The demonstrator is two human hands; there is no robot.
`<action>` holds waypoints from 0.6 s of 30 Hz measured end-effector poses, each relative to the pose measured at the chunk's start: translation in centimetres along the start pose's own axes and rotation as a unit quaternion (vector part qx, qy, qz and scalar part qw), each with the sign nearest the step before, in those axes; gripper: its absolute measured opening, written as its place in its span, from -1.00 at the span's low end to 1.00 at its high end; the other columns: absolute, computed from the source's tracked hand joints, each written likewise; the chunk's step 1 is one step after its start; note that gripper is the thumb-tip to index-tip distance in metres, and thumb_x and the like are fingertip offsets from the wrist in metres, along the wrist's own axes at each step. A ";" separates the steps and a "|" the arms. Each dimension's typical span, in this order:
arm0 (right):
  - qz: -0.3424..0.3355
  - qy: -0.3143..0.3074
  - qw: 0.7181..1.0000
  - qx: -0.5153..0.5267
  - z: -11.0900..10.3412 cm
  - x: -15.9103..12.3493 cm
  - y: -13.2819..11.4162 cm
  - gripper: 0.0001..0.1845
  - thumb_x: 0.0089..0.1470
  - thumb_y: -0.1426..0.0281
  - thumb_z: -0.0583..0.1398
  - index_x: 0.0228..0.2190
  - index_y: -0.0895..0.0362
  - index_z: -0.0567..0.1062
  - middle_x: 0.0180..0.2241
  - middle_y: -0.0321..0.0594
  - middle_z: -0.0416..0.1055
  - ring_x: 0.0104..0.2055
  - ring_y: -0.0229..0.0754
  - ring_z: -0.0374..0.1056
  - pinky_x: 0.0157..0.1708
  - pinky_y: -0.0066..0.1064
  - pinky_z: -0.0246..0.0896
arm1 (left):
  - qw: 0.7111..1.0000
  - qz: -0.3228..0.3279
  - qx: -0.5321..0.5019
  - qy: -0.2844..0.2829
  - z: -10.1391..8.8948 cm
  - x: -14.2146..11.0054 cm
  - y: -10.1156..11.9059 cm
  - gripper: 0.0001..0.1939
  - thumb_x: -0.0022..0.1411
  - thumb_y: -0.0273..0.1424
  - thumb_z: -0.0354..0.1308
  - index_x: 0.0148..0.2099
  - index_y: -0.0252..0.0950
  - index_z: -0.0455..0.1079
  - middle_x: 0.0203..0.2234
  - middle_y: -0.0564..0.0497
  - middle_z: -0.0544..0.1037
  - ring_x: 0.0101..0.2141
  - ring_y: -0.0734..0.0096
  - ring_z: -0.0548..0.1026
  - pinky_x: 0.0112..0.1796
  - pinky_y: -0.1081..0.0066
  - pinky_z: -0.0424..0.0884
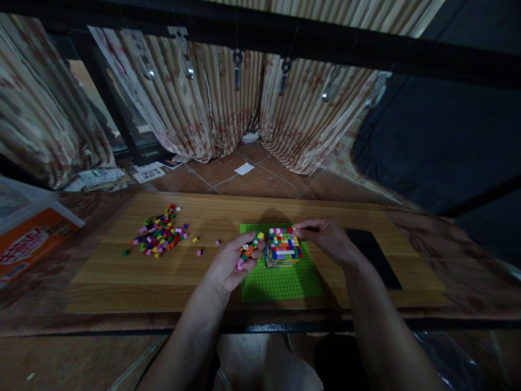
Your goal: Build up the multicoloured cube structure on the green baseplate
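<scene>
Loosely, the left hand's (233,259) curled grip cradles small, glossy, multicoloured cubic bricks (249,248).

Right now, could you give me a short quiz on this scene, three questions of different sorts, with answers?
1. Multiple choice: what does the left hand hold? A) small colored bricks B) a sheet of paper C) a metal hook
2. True or false: the multicolored block structure stands on the green baseplate.
3. Fill in: the right hand is at the structure, while the loose brick pile lies on the person's ____ side of the wooden board.

Key: 1. A; 2. true; 3. left
</scene>
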State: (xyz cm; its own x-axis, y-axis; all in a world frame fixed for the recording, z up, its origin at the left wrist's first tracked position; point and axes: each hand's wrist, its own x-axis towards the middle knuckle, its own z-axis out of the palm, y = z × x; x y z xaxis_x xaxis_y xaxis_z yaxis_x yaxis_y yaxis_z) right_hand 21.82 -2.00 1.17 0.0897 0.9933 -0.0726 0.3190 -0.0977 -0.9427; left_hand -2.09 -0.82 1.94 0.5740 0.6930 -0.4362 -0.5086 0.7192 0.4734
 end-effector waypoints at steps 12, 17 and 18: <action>-0.092 0.081 0.992 0.032 1.5 -1.7 -3.4 -0.72 -0.26 0.26 0.43 -0.42 0.09 0.61 -0.43 -0.27 0.54 -0.37 -0.22 0.42 -0.32 -0.35 0.35 | 0.999 0.027 0.043 0.007 0.2 0.3 -0.6 -0.90 0.17 -0.53 0.10 -0.41 -0.41 0.32 -0.53 0.00 0.39 -0.67 0.71 0.27 -0.79 0.73 -0.02; -0.124 -0.004 0.991 -0.042 4.9 -2.8 -4.9 -0.84 -0.08 0.31 0.35 -0.38 0.09 0.59 -0.43 -0.27 0.52 -0.41 -0.25 0.40 -0.39 -0.41 0.30 | 0.998 0.037 0.045 -0.004 0.3 0.4 -0.9 -0.91 0.15 -0.52 0.12 -0.41 -0.42 0.35 -0.56 0.01 0.39 -0.68 0.70 0.28 -0.78 0.73 -0.03; -0.133 -0.009 0.989 -0.057 5.3 -2.9 -4.8 -0.87 -0.05 0.32 0.33 -0.39 0.09 0.59 -0.44 -0.28 0.52 -0.41 -0.26 0.40 -0.40 -0.42 0.28 | 0.998 0.041 0.046 -0.001 0.3 0.4 -1.0 -0.91 0.15 -0.53 0.12 -0.41 -0.42 0.35 -0.57 0.02 0.39 -0.68 0.69 0.28 -0.78 0.73 -0.02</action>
State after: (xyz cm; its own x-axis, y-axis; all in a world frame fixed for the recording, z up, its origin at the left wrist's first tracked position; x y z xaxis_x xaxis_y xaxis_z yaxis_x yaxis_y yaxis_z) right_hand 15.00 -4.07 4.18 -0.0283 0.9855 0.1670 0.4333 0.1627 -0.8865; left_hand -1.19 -1.25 1.56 0.5336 0.7492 -0.3924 -0.4929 0.6525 0.5757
